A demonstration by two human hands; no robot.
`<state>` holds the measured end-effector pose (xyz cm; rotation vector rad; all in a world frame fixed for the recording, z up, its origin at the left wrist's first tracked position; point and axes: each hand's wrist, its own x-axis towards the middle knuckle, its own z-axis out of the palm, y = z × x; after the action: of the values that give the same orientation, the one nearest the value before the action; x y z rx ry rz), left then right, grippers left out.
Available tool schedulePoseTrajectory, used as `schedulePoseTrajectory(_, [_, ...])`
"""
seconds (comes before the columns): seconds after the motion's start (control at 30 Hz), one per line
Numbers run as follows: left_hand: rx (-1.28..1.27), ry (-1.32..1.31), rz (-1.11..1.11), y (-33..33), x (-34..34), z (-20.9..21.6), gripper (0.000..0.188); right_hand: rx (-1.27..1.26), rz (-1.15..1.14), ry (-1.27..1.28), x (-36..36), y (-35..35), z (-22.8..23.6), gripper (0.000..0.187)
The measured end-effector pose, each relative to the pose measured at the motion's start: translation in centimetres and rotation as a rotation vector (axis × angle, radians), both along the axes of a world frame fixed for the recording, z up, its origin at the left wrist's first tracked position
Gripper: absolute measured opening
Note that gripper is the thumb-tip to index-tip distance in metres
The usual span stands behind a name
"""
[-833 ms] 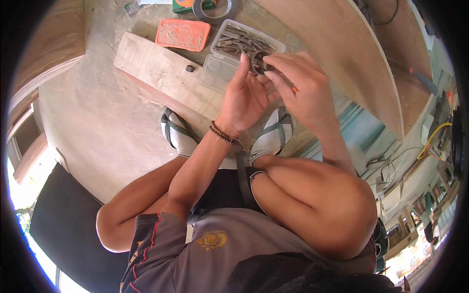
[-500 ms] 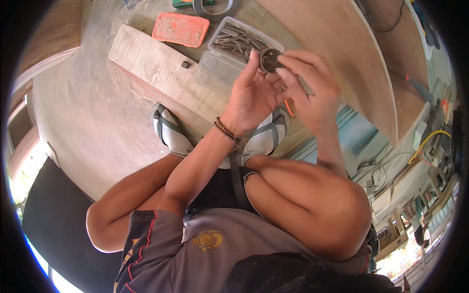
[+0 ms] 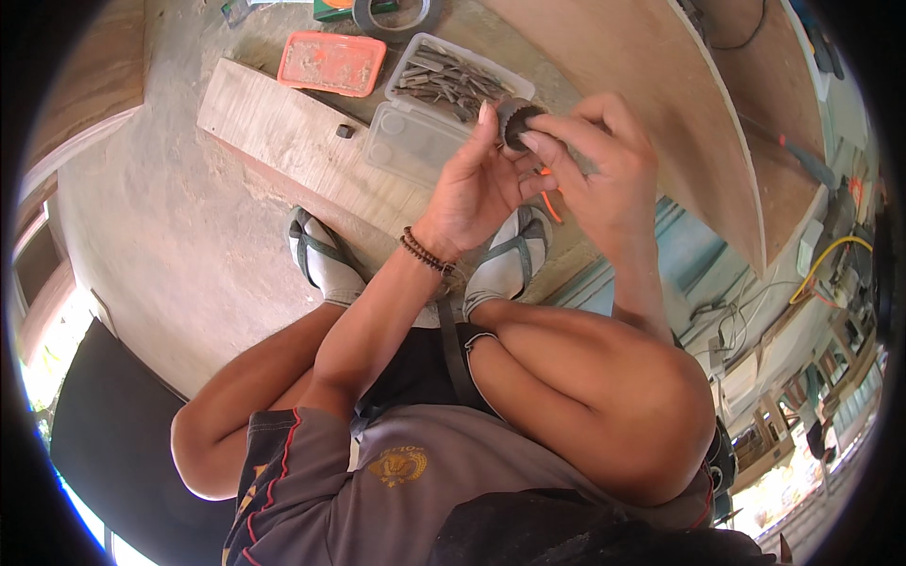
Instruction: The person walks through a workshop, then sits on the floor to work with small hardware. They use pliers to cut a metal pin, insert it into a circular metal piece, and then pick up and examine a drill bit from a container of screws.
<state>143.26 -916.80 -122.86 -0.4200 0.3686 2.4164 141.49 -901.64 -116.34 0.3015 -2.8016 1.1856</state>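
A dark metal hole saw [image 3: 512, 120] with a toothed rim is held between my two hands, above the near right corner of a clear plastic box [image 3: 498, 68]. My left hand [image 3: 467, 193], palm up, supports its left side with the thumb while the fingers curl behind it. From the right, my right hand [image 3: 609, 174] pinches the rim with thumb and forefinger, the fingertips partly inside the cup. The box holds many grey metal drill bits [image 3: 444, 75], and its clear lid [image 3: 411, 141] lies folded open toward me.
Left of the box lie a wooden board [image 3: 269, 113] with a small dark block [image 3: 345, 131] on it and an orange plastic lid [image 3: 330, 64]. A roll of grey tape [image 3: 436, 17] sits behind them. Large curved wooden panels [image 3: 651, 85] stand at the right.
The hole saw has turned, so its toothed rim now shows instead of its flat round face. My right fingertips have shifted onto the rim. The whole view has moved slightly.
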Motion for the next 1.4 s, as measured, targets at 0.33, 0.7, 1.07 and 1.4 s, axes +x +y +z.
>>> schedulePoseTrajectory(0.33, [-0.043,-0.004,-0.085,-0.3,-0.5,0.7,0.047,0.149,0.174,0.151,-1.1,0.8,1.0,0.025])
schedulePoseTrajectory(0.7, [0.061,-0.097,-0.009,-0.5,-0.5,1.2,0.049,0.019,0.032,0.217,-0.9,0.9,0.1,0.021])
schedulePoseTrajectory(1.07, [-0.668,0.479,0.138,0.1,-1.3,3.1,0.054,-0.929,-0.122,-0.466,1.9,0.6,-0.9,0.035])
schedulePoseTrajectory(1.4, [-1.324,0.997,0.287,0.0,-2.1,4.6,0.061,-1.467,-0.201,-0.708,2.8,0.9,-1.7,0.038])
